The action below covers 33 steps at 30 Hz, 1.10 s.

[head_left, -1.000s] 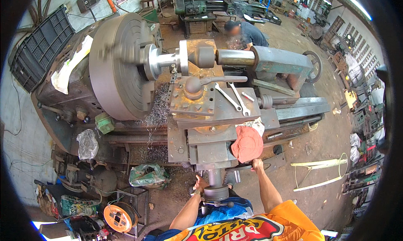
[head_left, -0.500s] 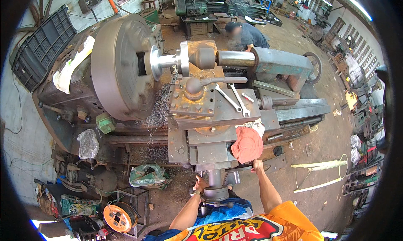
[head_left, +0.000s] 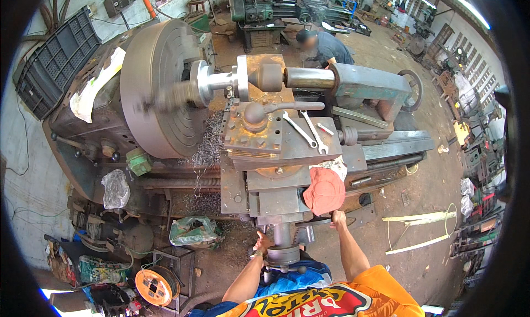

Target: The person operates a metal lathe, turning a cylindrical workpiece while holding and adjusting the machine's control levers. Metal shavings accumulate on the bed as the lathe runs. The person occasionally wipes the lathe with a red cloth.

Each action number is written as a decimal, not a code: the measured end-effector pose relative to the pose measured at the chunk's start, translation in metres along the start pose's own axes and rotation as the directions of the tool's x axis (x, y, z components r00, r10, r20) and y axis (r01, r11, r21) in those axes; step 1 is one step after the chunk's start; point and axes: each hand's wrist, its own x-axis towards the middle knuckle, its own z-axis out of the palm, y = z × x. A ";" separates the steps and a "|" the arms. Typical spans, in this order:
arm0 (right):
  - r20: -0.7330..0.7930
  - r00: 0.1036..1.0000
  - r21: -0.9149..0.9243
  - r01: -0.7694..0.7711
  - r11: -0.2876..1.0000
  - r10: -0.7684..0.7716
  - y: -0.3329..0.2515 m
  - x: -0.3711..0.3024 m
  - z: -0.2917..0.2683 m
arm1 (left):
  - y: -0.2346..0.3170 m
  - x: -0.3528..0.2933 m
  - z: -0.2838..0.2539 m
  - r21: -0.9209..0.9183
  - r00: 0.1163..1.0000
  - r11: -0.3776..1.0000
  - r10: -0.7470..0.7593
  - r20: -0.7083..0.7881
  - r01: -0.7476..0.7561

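Observation:
A large lathe stands before me, its round chuck (head_left: 160,91) blurred by spinning. A shiny flanged metal workpiece (head_left: 223,81) runs from the chuck to the tailstock centre (head_left: 269,77). Below it sits the tool post (head_left: 255,117) with its long clamping lever. At the carriage front, my right hand (head_left: 338,219) is closed on the rim of a dark handwheel (head_left: 317,221), partly hidden by a red cap (head_left: 324,191). My left hand (head_left: 263,243) is beside the round cross-slide dial (head_left: 283,255); its fingers are partly hidden, and what they touch is unclear.
Two open-ended wrenches (head_left: 309,132) lie on the compound slide. Metal chips (head_left: 207,143) cover the bed near the chuck. A plastic bag (head_left: 194,231) and an orange cable reel (head_left: 154,288) are at lower left. A person (head_left: 326,46) bends behind the tailstock.
The chuck and workpiece have turned, with the blurred jaws in a different position. My hands, the carriage and the other person look nearly the same.

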 end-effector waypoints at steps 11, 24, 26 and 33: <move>-0.247 0.806 -0.443 0.400 0.802 -0.538 -0.003 -0.022 0.010 | 0.035 -0.070 -0.054 -0.065 0.998 0.998 -0.008 0.063 0.012; 0.117 0.845 -0.727 0.431 0.535 -0.522 -0.009 -0.034 0.019 | 0.035 -0.072 -0.050 -0.129 0.997 0.991 -0.032 -0.065 0.024; 0.294 0.875 -0.672 0.475 0.568 -0.383 -0.027 -0.044 0.005 | 0.033 -0.071 -0.048 -0.146 0.997 0.989 -0.015 -0.070 0.004; 0.656 0.734 -0.517 0.607 0.604 -0.176 -0.090 -0.099 -0.039 | 0.021 -0.039 -0.030 -0.144 0.998 0.988 -0.056 -0.003 0.055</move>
